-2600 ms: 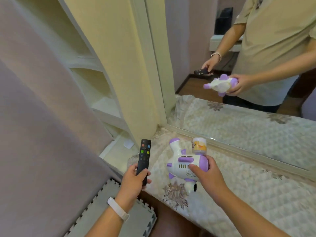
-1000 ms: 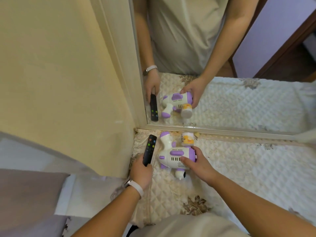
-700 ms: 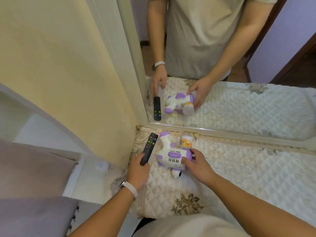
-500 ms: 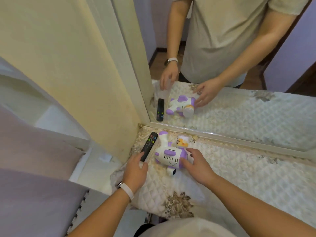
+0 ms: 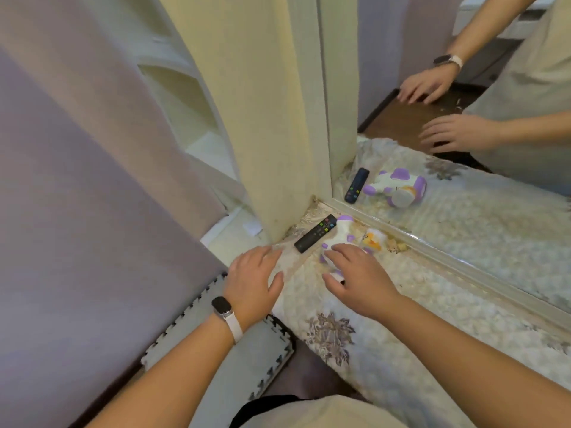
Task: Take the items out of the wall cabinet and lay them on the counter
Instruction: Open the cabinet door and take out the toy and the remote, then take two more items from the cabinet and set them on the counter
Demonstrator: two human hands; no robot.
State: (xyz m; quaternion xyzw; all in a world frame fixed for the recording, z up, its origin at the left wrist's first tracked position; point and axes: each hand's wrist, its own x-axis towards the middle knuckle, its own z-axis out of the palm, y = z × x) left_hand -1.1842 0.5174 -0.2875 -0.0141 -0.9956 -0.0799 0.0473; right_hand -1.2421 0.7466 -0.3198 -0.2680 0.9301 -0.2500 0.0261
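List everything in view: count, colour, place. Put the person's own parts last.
remote control: 1, black with coloured buttons, lying on the counter by the wall corner
toy: 1, white and purple, on the counter beside the remote, partly behind the right hand
small jar: 1, white and orange, next to the toy near the mirror
quilted cover: 1, cream, over the counter
mirror: 1, behind the counter
foam mat: 1, grey, floor
left hand: 1, open, empty
right hand: 1, open, above toy

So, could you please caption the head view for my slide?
Both open hands hover over the black remote and purple-and-white toy lying on the quilted counter.
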